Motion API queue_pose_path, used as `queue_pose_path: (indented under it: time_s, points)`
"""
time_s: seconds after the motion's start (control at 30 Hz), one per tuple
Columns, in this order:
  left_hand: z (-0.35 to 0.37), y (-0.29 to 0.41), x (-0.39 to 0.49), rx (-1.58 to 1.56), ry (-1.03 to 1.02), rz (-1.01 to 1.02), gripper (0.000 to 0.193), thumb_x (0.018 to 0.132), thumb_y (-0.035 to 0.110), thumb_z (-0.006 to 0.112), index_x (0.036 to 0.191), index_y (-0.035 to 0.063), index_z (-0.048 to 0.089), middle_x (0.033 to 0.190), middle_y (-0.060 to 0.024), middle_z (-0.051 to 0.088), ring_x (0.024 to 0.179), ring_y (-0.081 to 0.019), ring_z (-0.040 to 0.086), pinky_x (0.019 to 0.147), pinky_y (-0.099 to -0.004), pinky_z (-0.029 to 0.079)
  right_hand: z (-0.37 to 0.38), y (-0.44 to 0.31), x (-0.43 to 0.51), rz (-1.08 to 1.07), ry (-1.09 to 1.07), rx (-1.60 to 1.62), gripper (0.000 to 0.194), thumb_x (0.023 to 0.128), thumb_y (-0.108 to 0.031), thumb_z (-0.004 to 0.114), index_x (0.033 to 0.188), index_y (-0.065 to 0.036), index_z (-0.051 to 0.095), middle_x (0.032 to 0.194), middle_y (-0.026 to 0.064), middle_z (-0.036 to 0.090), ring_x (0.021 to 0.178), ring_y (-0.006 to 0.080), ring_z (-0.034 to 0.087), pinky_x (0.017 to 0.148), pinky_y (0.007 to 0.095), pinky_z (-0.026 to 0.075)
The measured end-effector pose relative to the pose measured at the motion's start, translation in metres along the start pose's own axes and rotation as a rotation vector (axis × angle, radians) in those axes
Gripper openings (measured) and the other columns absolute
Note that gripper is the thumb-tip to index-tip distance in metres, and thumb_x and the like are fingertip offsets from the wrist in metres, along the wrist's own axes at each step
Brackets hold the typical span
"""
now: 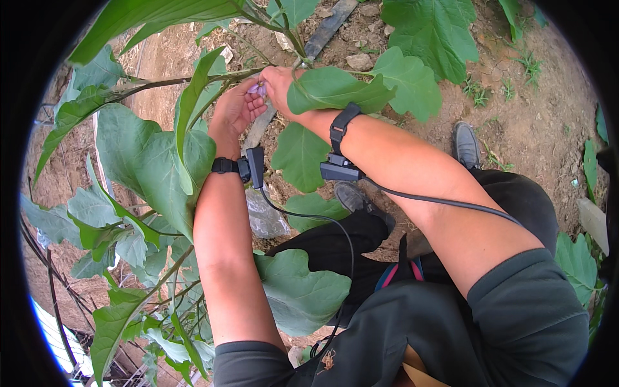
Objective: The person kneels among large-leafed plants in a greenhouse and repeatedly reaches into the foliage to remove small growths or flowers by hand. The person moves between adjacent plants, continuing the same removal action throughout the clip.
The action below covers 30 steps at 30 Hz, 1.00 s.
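Both my hands meet at a pale purple flower (258, 89) below a stem (193, 80) of a large-leaved plant that looks like an eggplant. My left hand (237, 107) is at the flower's left, palm partly up, fingers curled and thumb and forefinger at the petals. From the right, my right hand (280, 88) reaches the flower and the stem; its fingertips are partly hidden, and a broad green leaf (341, 90) covers part of the hand and wrist. Whether either hand grips the flower or only touches it cannot be told. Each wrist bears a black strap with a small device.
Large leaves (154, 159) crowd the left side and lie against my left forearm. Black cables run from the wrist devices. A clear plastic bag (266, 215) and a grey strip (331, 26) lie on the dry soil (425, 140). My shoes (466, 145) stand among the plants.
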State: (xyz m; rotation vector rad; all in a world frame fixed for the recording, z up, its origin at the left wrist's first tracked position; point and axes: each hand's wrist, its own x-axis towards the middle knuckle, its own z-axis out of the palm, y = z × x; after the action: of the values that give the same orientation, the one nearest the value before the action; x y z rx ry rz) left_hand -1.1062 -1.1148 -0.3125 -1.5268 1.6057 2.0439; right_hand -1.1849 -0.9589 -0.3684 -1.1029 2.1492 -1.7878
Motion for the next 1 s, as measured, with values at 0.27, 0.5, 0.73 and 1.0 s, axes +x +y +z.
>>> queue_pose_path:
  time_s: [0.27, 0.5, 0.73, 1.0]
  points:
    - [0.0013, 0.0023, -0.0008, 0.016, -0.022, 0.001, 0.022, 0.102, 0.028, 0.061, 0.101, 0.0073, 0.068, 0.080, 0.0004, 0.068, 0.070, -0.0109, 0.065, 0.070, -0.0301, 0.059, 0.0015, -0.0003, 0.0031, 0.024, 0.021, 0.013, 0.012, 0.088, -0.011, 0.064, 0.100, -0.008, 0.066, 0.091, 0.0168, 0.070, 0.079, 0.0397, 0.067, 0.067, 0.0492, 0.051]
    - [0.0014, 0.0008, -0.0010, 0.022, -0.037, 0.010, 0.023, 0.102, 0.029, 0.062, 0.097, 0.0070, 0.068, 0.080, 0.0001, 0.069, 0.068, -0.0107, 0.065, 0.067, -0.0295, 0.059, 0.0066, 0.0031, 0.0027, 0.053, 0.037, 0.021, 0.011, 0.088, -0.012, 0.066, 0.098, -0.010, 0.066, 0.090, 0.0149, 0.070, 0.078, 0.0385, 0.068, 0.067, 0.0485, 0.051]
    - [0.0036, 0.0006, -0.0019, 0.020, 0.014, -0.035, 0.017, 0.098, 0.025, 0.068, 0.096, 0.0083, 0.068, 0.080, 0.0003, 0.065, 0.066, -0.0118, 0.061, 0.067, -0.0323, 0.058, 0.0077, 0.0029, 0.0018, 0.146, -0.029, -0.053, 0.012, 0.089, -0.015, 0.066, 0.099, -0.009, 0.066, 0.086, 0.0153, 0.071, 0.077, 0.0374, 0.069, 0.067, 0.0475, 0.052]
    - [0.0075, -0.0037, -0.0023, -0.061, -0.056, -0.067, 0.020, 0.101, 0.027, 0.063, 0.092, 0.0095, 0.067, 0.078, 0.0015, 0.064, 0.066, -0.0118, 0.060, 0.069, -0.0321, 0.057, -0.0001, -0.0017, -0.0010, 0.175, -0.020, 0.006, 0.013, 0.092, -0.018, 0.065, 0.099, -0.007, 0.065, 0.086, 0.0176, 0.071, 0.078, 0.0372, 0.069, 0.070, 0.0469, 0.053]
